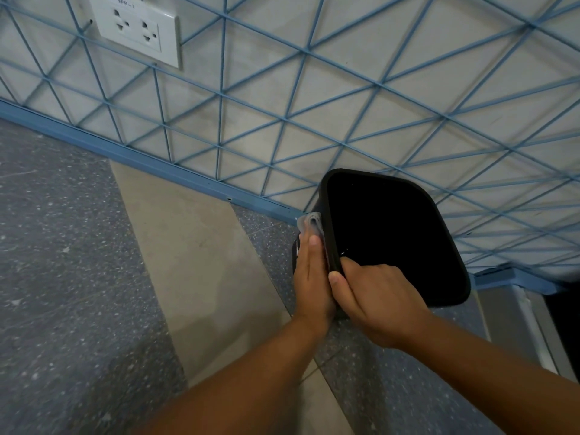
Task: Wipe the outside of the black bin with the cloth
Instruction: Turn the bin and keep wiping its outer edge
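The black bin stands on the floor close to the wall, its open mouth facing me. My left hand lies flat with straight fingers against the bin's left outer side and presses a pale grey cloth onto it. The cloth sticks out beyond my fingertips, just under the rim. My right hand grips the near-left corner of the rim, thumb on the outside and fingers curled inside the bin.
A wall with a blue wire grid rises right behind the bin, with a blue skirting strip at its foot. A white double socket sits at upper left. A metal-edged step or frame lies at right. Speckled grey and beige floor spreads left.
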Demonstrator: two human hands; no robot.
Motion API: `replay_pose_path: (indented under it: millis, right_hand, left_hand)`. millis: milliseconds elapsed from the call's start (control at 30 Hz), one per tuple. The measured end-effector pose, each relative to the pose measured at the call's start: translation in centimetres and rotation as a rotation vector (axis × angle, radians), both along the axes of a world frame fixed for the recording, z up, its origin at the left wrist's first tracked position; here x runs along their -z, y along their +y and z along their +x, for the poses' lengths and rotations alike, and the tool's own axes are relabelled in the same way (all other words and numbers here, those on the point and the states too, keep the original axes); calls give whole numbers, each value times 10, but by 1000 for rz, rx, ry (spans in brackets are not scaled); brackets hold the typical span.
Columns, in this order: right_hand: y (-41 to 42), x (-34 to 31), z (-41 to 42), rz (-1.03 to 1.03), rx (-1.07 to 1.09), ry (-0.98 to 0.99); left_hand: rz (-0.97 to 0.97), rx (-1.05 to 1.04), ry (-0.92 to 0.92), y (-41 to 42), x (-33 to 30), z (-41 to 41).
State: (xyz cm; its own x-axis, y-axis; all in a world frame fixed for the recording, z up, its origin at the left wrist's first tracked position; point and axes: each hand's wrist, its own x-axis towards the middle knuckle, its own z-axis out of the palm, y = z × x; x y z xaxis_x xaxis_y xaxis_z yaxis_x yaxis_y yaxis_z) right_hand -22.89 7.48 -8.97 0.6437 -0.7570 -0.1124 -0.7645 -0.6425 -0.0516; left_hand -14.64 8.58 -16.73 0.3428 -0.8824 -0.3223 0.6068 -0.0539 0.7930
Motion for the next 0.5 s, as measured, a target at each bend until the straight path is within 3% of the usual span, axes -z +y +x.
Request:
replay_pose_path:
  millis: [200,300,500]
  right_hand:
    - [1,-2,-4,10,-3,32]
    - [0,-3,-1,11,-1,23]
    - [2,-4,-4,14,11,42]
  left_hand:
    - [-2,53,-238,22,13,-12]
    - [105,-4,-181,15,9,-11]
    - [31,69,-168,26,14,-17]
